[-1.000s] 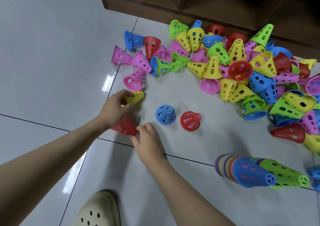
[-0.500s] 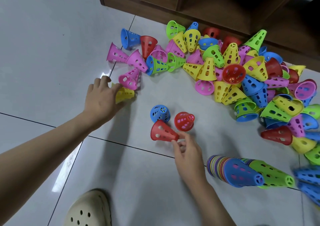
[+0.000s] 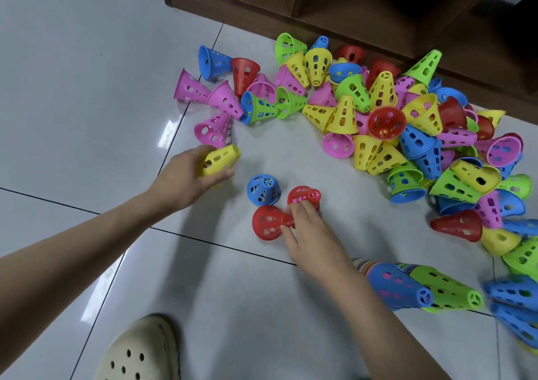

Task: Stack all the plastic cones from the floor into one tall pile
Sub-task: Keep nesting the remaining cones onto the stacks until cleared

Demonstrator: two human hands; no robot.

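- Your left hand (image 3: 186, 175) grips a yellow cone (image 3: 219, 158), fingers and thumb curled round it; the cone lies on its side, narrow end pointing right, just above the floor (image 3: 87, 88) or touching it, which one you cannot tell.
- Your right hand (image 3: 308, 234) pinches the narrow tip of a red cone (image 3: 269, 221) that lies tilted, its wide rim facing left.
- The fingertips (image 3: 302, 206) of that same hand also touch a second red cone (image 3: 304, 196), which lies just beside the first, its tip up and to the right.
- A blue cone (image 3: 263, 189) stands rim-down on the floor, touching or nearly touching the held red cone, between your two hands.
- The loose heap of cones (image 3: 378, 111), pink, yellow, green, blue and red, sprawls across the tiles beyond your hands and along the right side, most of them lying on their sides.
- The stacked pile (image 3: 407, 286) lies on its side on the floor to the right of your right forearm, a blue cone and a green cone at its narrow end, many coloured rims packed at its wide end.
- More blue cones (image 3: 515, 304) show blurred at the right edge, near the pile's tip.
- A dark wooden shelf unit (image 3: 320, 0) stands behind the heap.
- A cream perforated clog (image 3: 139, 350) rests on the floor at the bottom, beneath your left forearm.
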